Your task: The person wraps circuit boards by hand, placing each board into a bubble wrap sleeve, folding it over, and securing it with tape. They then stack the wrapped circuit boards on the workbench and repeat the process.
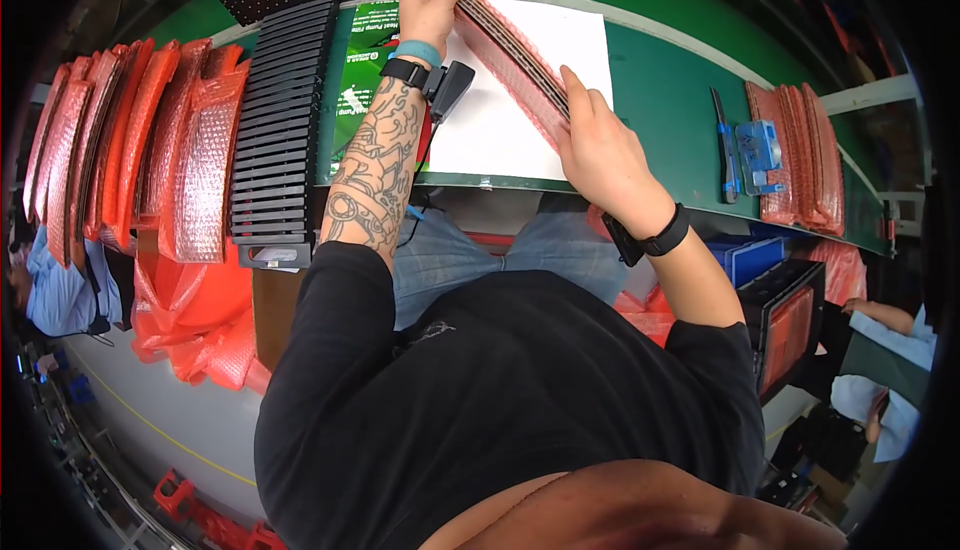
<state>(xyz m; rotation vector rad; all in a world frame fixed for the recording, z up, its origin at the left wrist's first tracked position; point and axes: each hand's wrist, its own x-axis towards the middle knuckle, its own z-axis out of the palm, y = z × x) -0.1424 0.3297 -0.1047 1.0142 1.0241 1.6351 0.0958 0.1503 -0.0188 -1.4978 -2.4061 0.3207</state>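
Observation:
With both hands I hold a bundle of pink bubble wrap [520,75] tilted above a white sheet [480,140]. Thin dark and pale layers show along its upper edge; what they are I cannot make out. My left hand [430,12] grips the far left end, its fingers closed around the corner. At the near right end, my right hand [608,155] clasps the bundle, thumb and fingers on either side. Black straps circle both wrists, and a small black device [452,90] sits by the left one.
Red bubble-wrap packages [205,160] stand in a row at left beside a black slotted rack [285,120]. A green printed sheet [352,100] lies beneath my left forearm. Rightward are a blue-handled tool [728,160], a blue block [758,147] and more wrapped packages [800,155]. Other people work nearby.

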